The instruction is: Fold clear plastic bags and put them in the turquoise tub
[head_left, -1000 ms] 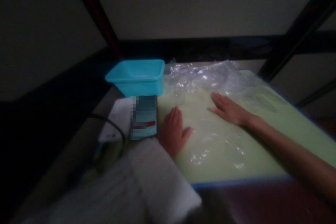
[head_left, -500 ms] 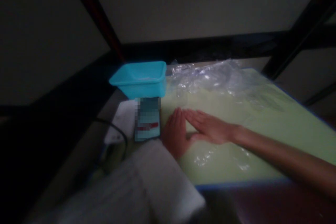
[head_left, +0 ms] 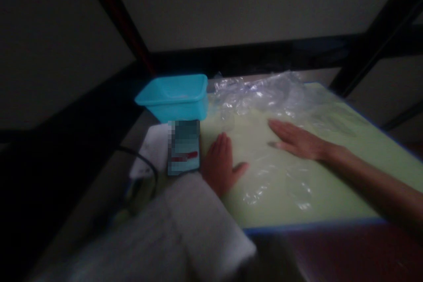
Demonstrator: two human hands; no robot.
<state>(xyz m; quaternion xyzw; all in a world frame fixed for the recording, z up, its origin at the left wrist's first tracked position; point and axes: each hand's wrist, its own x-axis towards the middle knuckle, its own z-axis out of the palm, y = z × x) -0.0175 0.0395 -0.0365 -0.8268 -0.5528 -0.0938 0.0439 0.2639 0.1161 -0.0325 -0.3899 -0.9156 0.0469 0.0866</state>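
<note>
Clear plastic film (head_left: 261,185) lies over the yellow-green tabletop (head_left: 337,194), its far part crumpled and shiny. My left hand (head_left: 220,165) rests flat on the near left of it, fingers together and pointing away, thumb stuck out to the right. Farther right, my right hand (head_left: 297,139) is stretched out palm down on the film, fingers pointing left and thumb apart. Neither hand grips anything. Just left of my left hand lies a phone-like flat device (head_left: 185,147), its screen blurred by large pixels.
A turquoise plastic basin (head_left: 178,108) stands at the back left. Near the device are a white flat object (head_left: 150,150) and a black cable (head_left: 145,161). A pale wall and dark beams rise behind the table. Its blue edge (head_left: 313,225) runs along the front.
My right hand has slid right and slightly away across the film, parting from my left hand. The left hand has stayed nearly in place.
</note>
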